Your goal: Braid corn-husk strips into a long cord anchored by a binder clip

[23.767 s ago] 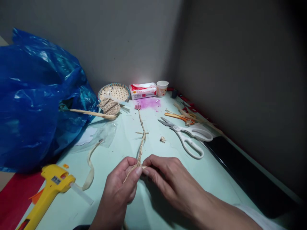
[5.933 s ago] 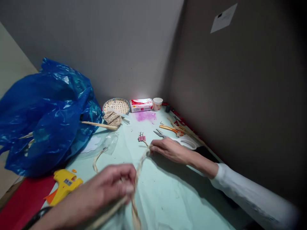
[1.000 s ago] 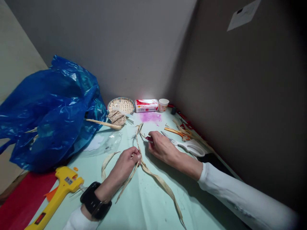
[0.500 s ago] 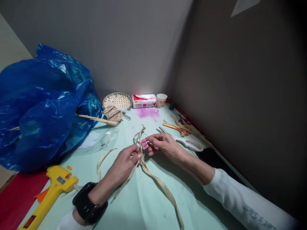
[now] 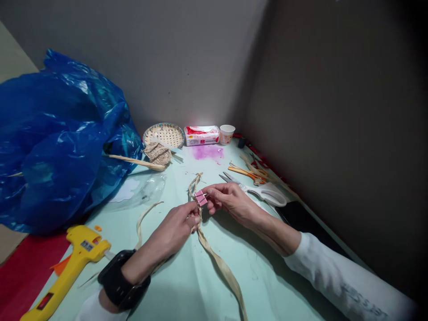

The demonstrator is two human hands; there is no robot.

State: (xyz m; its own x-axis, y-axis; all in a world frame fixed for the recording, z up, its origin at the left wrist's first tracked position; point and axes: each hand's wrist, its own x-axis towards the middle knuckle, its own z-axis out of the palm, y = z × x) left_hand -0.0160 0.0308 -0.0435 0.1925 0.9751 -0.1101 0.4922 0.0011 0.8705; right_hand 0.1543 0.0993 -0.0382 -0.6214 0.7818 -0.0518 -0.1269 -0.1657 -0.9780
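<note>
A twisted, braided strand of pale dried husk (image 5: 222,266) runs from the middle of the table down toward the front edge, with a loop at its far end. My left hand (image 5: 179,225) pinches the braid just below the loop. A pink binder clip (image 5: 201,198) sits on the braid right above those fingers. My right hand (image 5: 230,200) holds the clip by its wire handle between thumb and fingers, from the right side. A loose husk strip (image 5: 142,220) lies left of my left hand.
At the left are a large blue plastic bag (image 5: 67,147) and a yellow glue gun (image 5: 75,263). White scissors (image 5: 269,194) lie beyond my right hand. Along the back stand a woven basket (image 5: 169,134), a tissue pack (image 5: 202,136) and a paper cup (image 5: 227,134). A twine coil (image 5: 158,154) lies before the basket.
The pink clip has shifted slightly down and now overlaps the braid. The husk tail near my left wrist has moved left, mostly under the forearm. The view has tilted slightly.
</note>
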